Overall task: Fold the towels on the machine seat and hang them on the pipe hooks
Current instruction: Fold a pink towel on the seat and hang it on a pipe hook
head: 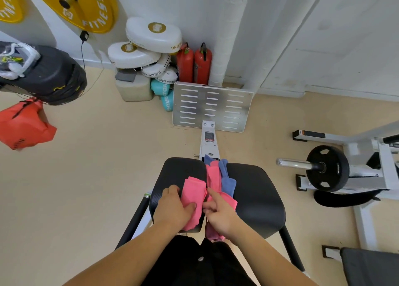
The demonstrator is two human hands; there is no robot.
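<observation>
While both hands rest on the black machine seat [259, 199], the left hand [172, 208] presses flat on a folded pink towel [193, 196]; the right hand [220, 214] pinches another pink towel [213, 175] beside a blue towel [228, 183].

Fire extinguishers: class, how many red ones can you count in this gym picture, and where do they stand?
2. One fire extinguisher stands on the floor against the wall beside the white pads; the second stands right beside it. Others may be hidden.

place: gym | cues: yellow FITNESS weight plates [74, 5] on wall | black plate on barbell sleeve [327, 168] | padded machine seat [257, 197] | boxing pads [154, 34] were stacked
</observation>
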